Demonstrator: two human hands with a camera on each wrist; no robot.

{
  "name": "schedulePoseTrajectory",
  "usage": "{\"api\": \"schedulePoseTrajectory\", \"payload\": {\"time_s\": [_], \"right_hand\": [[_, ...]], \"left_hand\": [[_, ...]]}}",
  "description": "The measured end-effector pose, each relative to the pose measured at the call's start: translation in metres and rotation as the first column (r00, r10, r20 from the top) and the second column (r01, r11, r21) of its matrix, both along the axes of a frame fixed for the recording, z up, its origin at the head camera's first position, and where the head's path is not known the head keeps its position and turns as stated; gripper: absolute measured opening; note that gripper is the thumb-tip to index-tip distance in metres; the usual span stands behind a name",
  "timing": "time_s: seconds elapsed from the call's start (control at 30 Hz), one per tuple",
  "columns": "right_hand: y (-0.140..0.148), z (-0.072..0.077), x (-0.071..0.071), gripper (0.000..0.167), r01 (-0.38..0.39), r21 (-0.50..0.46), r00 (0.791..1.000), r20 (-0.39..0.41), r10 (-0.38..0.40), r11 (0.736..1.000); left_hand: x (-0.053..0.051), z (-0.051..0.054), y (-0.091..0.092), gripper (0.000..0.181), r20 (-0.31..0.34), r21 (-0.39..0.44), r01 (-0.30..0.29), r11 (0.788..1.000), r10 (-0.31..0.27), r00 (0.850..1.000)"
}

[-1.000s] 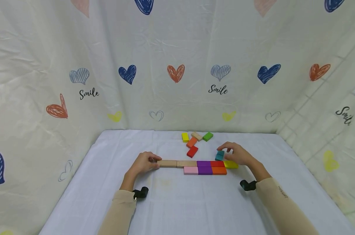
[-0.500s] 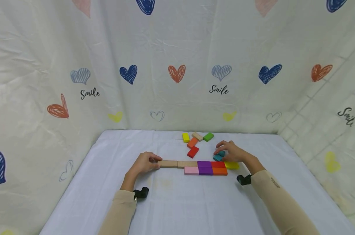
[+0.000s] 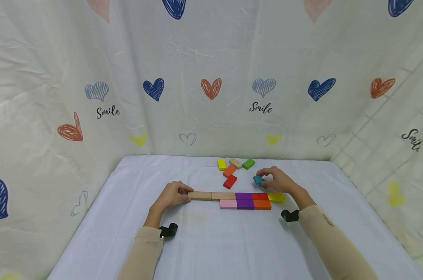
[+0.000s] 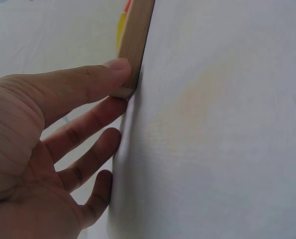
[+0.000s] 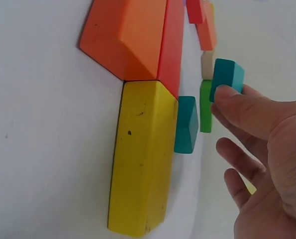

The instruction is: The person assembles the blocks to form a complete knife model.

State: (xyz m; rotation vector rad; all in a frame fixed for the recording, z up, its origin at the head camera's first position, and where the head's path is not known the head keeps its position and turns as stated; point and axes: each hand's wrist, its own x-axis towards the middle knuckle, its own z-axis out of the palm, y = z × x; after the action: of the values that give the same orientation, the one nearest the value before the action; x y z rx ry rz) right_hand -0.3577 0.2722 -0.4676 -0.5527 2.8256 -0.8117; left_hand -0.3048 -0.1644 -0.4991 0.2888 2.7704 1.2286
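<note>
My left hand (image 3: 172, 194) pinches the left end of a plain wooden block (image 3: 200, 196) between thumb and index finger; the left wrist view shows the thumb on the block's (image 4: 136, 40) end, the other fingers loosely bent. My right hand (image 3: 280, 181) pinches a teal block (image 3: 258, 179) behind the row's right part. In the right wrist view this teal block (image 5: 226, 79) is tilted in the fingers, and a second teal block (image 5: 186, 124) lies beside the yellow block (image 5: 140, 159). The back row runs wooden, wooden, purple, red (image 3: 259, 196), yellow (image 3: 276, 197).
A front row of pink (image 3: 228, 204), purple (image 3: 245, 204) and orange (image 3: 262, 205) blocks touches the back row. Behind lie loose blocks: yellow (image 3: 221, 164), wooden (image 3: 235, 163), green (image 3: 248, 163), orange (image 3: 229, 170) and red (image 3: 230, 181). A patterned cloth hangs at the back.
My right hand has shifted left and taken hold of one teal block, now apart from the other and farther back. My left hand has stayed at the wooden block's end.
</note>
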Motion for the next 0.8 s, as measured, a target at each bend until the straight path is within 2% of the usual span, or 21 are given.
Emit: {"api": "schedulePoseTrajectory", "payload": {"time_s": [0.4,0.57,0.8], "right_hand": [[0.024,0.009,0.021,0.039,0.012,-0.086,0.998,-0.066,-0.018,0.996],[0.037,0.010,0.032,0.038,0.017,-0.125,0.998,-0.057,-0.024,0.992],[0.055,0.009,0.046,0.039,0.050,-0.117,0.999,-0.013,-0.052,0.992]], "left_hand": [[0.000,0.000,0.001,0.029,-0.001,-0.008,-0.003,1.000,0.003,1.000],[0.000,0.000,0.000,0.029,-0.017,-0.017,0.004,1.000,-0.004,1.000],[-0.001,-0.001,0.000,0.030,-0.020,-0.003,0.004,1.000,-0.004,1.000]]}}
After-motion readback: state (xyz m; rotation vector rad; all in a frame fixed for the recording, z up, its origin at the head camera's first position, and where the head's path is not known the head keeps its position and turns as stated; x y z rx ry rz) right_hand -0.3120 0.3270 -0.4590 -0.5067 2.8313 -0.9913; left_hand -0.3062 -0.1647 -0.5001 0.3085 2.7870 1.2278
